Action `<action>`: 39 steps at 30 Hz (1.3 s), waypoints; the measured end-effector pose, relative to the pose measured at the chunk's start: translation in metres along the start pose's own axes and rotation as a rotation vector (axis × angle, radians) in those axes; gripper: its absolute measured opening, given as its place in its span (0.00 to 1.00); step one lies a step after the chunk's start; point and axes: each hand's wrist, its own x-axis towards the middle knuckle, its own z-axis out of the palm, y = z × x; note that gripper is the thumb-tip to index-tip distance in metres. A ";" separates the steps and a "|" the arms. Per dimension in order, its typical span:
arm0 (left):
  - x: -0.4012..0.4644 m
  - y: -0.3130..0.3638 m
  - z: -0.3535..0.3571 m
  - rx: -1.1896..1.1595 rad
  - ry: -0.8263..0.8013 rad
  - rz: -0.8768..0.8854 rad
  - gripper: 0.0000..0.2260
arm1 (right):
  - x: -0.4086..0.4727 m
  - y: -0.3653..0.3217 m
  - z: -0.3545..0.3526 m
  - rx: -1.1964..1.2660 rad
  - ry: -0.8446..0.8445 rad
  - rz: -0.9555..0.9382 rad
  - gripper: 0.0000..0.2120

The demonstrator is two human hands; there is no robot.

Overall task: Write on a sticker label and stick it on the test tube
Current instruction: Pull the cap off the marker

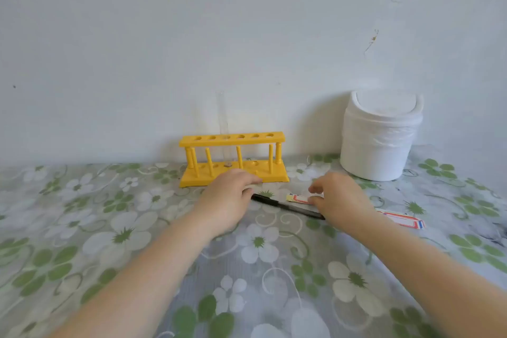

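A clear glass test tube (222, 118) stands upright in the third hole of a yellow rack (233, 158) by the wall. A black pen (285, 206) lies on the flowered tablecloth in front of the rack. My left hand (229, 199) hovers palm down over the pen's left end, fingers loosely apart. My right hand (338, 197) is over the pen's right end, thumb and fingers pinched at the edge of a small red-bordered sticker label (297, 198). A second label strip (402, 219) lies to the right.
A white lidded bin with a plastic liner (380, 137) stands at the back right against the wall. The table (137, 228) is covered in a green and white flower-patterned cloth.
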 end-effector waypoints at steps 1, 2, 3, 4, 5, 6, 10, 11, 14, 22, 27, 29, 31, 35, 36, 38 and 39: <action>0.000 0.000 0.002 0.036 -0.029 0.004 0.16 | 0.001 0.002 0.001 -0.018 -0.001 0.013 0.14; 0.002 -0.001 0.003 0.065 -0.041 0.013 0.17 | 0.001 0.003 0.001 -0.032 0.017 0.016 0.15; 0.002 -0.002 0.006 0.090 -0.064 0.015 0.17 | 0.001 0.004 0.002 -0.051 0.014 0.015 0.14; 0.003 -0.003 0.009 0.112 -0.092 0.030 0.17 | 0.000 0.005 0.001 -0.069 0.006 0.024 0.13; 0.004 -0.004 0.011 0.127 -0.116 0.039 0.16 | 0.001 0.006 0.001 -0.077 -0.008 0.025 0.13; 0.005 -0.006 0.014 0.137 -0.126 0.051 0.15 | 0.000 0.006 0.002 -0.078 -0.016 0.021 0.12; 0.007 -0.012 0.016 0.172 -0.122 0.065 0.13 | -0.001 0.008 0.002 -0.043 0.008 -0.002 0.11; 0.008 -0.012 0.016 0.178 -0.113 0.067 0.13 | -0.001 0.009 0.003 -0.039 0.012 -0.012 0.11; 0.009 -0.010 0.012 0.220 -0.088 0.078 0.10 | -0.001 0.010 0.003 -0.013 0.024 -0.031 0.11; 0.001 -0.008 0.002 0.308 -0.066 0.195 0.09 | -0.002 0.011 0.006 -0.138 0.063 -0.103 0.13; -0.012 -0.013 -0.007 0.279 -0.024 0.212 0.09 | -0.003 0.010 0.010 -0.216 0.113 -0.114 0.11; -0.018 -0.015 -0.011 0.270 -0.004 0.198 0.10 | -0.005 0.009 0.009 -0.214 0.125 -0.121 0.12; -0.023 -0.017 -0.014 0.250 0.020 0.168 0.10 | -0.005 0.009 0.009 -0.177 0.151 -0.118 0.11; -0.034 -0.017 -0.021 0.221 0.030 0.099 0.10 | -0.010 0.007 0.008 -0.067 0.156 -0.126 0.09; -0.036 -0.017 -0.023 0.206 0.034 0.077 0.09 | -0.011 0.007 0.006 -0.040 0.146 -0.127 0.09; -0.041 -0.019 -0.026 0.185 0.044 0.036 0.09 | -0.014 0.007 0.004 0.029 0.150 -0.131 0.09; -0.043 -0.020 -0.027 0.178 0.052 0.019 0.09 | -0.014 0.007 0.002 0.065 0.156 -0.124 0.09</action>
